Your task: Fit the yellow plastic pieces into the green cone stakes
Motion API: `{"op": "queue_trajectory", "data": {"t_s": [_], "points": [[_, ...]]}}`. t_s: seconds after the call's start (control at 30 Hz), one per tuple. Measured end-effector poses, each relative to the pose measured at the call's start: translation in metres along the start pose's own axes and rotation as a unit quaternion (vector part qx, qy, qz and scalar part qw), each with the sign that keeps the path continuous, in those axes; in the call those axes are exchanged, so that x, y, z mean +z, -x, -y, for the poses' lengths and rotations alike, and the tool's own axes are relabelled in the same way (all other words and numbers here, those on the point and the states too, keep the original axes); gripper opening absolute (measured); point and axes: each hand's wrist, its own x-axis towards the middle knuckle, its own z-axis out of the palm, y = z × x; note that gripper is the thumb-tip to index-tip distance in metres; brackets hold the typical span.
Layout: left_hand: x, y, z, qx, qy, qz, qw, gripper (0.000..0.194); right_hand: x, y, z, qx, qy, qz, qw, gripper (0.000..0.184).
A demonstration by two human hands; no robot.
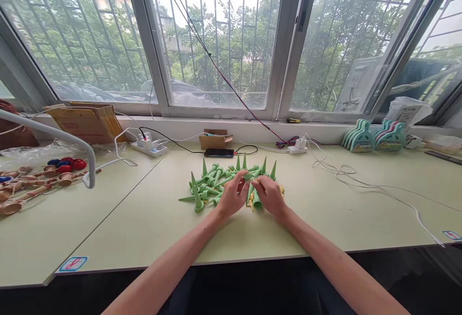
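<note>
A pile of green plastic spikes [197, 195], some upright on their wide ends and others lying flat, covers the middle of the table. Above its near side, my left hand [233, 195] has its fingers closed on a green plastic spike [247, 176], whose wide end shows at the fingertips. Close beside it, my right hand [270, 197] is pinched at that spike's end; what lies between its fingers is too small to make out. Small yellow pieces [251, 201] lie under and between the hands, next to a green tube [257, 202].
A phone [219, 153] lies behind the pile, before a small cardboard box [215, 139]. Power strips [149, 148] and loose white cables [378, 187] are on the table. Wooden toys [46, 180] lie left, past a white lamp arm [88, 161]; teal hangers [359, 137] stand right.
</note>
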Motion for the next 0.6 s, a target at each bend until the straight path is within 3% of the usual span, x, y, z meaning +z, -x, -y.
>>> {"op": "queue_trajectory", "data": {"t_s": [0.6], "points": [[-0.001, -0.0001, -0.0037, 0.003, 0.005, 0.007, 1.0, 0.031, -0.0012, 0.0, -0.0004, -0.016, 0.03, 0.008, 0.999, 0.045]]}}
